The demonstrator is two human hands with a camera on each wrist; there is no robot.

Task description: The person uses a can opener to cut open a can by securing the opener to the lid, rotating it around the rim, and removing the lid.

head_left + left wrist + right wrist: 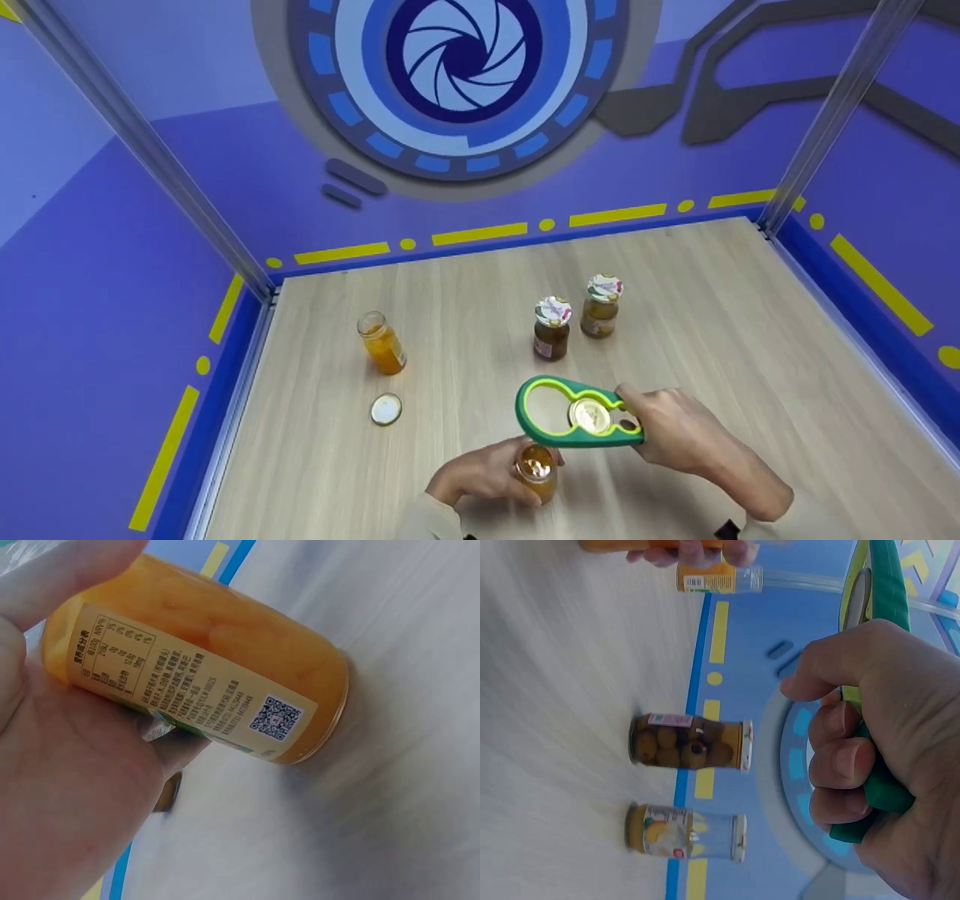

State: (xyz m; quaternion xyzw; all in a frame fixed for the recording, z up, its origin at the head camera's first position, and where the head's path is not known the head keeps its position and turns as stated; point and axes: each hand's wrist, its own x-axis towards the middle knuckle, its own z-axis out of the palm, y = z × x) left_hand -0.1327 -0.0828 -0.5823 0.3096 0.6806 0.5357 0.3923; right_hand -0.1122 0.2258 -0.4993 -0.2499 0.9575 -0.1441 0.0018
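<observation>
My left hand (pixel 487 471) grips an open glass jar (pixel 541 486) of orange fruit near the front of the table. Its printed label (pixel 195 690) faces the left wrist camera, and its mouth shows no lid. Just above and to the right, my right hand (pixel 679 431) holds a green jar opener (pixel 529 431) by its handle end, fingers curled round it in the right wrist view. A gold lid (pixel 589 415) sits in the opener's middle ring. The opener is apart from the jar's mouth.
At the left stands another open jar (pixel 385 352) of orange fruit, with a loose lid (pixel 386 409) lying before it. Behind the opener are two capped jars, one dark (pixel 551 341) and one yellowish (pixel 600 319). Blue printed walls (pixel 465 217) enclose the wooden table (pixel 465 315).
</observation>
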